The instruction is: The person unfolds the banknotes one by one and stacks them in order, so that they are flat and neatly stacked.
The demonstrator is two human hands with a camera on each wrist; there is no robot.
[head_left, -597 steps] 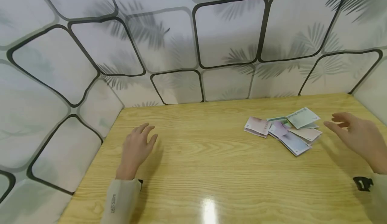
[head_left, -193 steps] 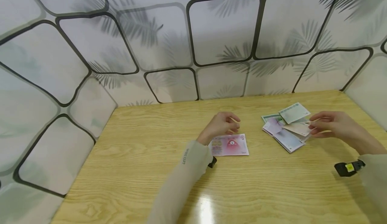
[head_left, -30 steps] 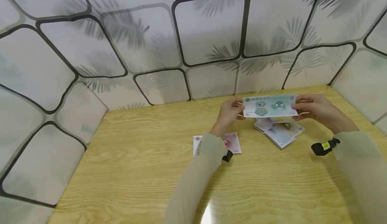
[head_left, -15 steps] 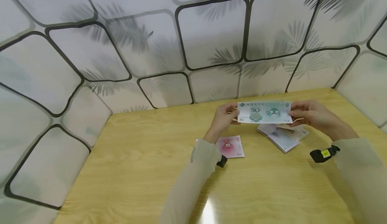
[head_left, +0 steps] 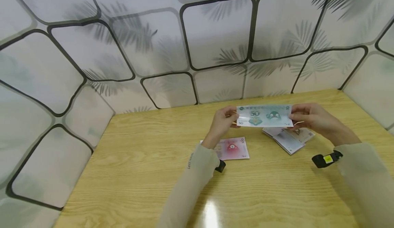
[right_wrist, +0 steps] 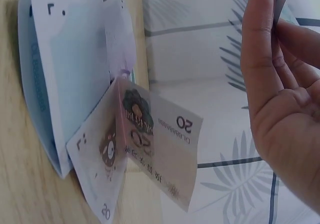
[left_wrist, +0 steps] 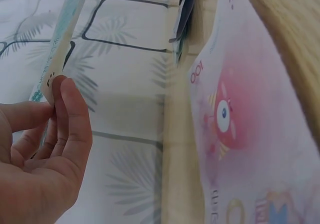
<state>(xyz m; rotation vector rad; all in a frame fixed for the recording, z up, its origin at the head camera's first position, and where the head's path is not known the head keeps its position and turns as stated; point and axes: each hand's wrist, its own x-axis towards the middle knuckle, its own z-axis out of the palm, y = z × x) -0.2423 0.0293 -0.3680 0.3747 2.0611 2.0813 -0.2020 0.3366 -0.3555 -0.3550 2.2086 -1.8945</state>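
A green-and-white play banknote (head_left: 264,116) marked 50 is held spread out above the table. My left hand (head_left: 221,123) pinches its left end between thumb and fingers, as the left wrist view also shows. At the right end, my right hand (head_left: 317,120) pinches it the same way. Under my left forearm lies an unfolded pink 100 play banknote (head_left: 234,148), partly covered by the sleeve. Below the held note sits a pile of folded notes (head_left: 287,142). In the right wrist view a brown 20 note (right_wrist: 167,144) stands half-folded beside a bluish folded note (right_wrist: 72,79).
The wooden table (head_left: 138,166) meets a patterned wall covering (head_left: 220,36) at its back and at both sides. A dark band (head_left: 327,159) with a yellow patch is on my right wrist.
Earlier the notes lay folded in a pile; the pink 100 note now lies unfolded on the left. The green note was picked up and opened, and has since shifted slightly left and down.
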